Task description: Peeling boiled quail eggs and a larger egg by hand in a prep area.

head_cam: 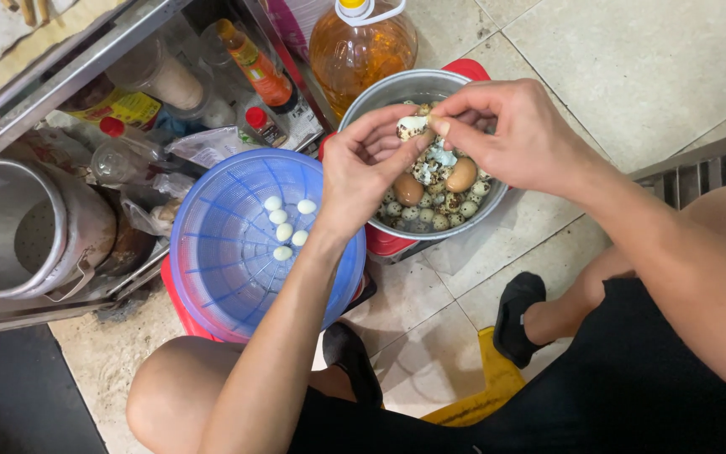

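Both hands meet over the metal pot (380,97), at about 1 o'clock from the blue colander (228,252). The left hand (363,172) and right hand (518,134) pinch one small quail egg (412,127) with their fingers. Better to peel gently, so shell pieces fall in the pot, away from the peeled eggs (286,227).

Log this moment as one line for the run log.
left hand: holds quail egg | right hand: peels its shell | below: metal pot of speckled eggs | peeled eggs: blue strainer

Both hands peel a quail egg over a metal pot

The left hand (363,172) and right hand (514,134) pinch a half-shelled quail egg (411,127) above the metal pot (380,97) of speckled eggs; peeled eggs (286,225) lie in the blue colander (228,252) to its left.
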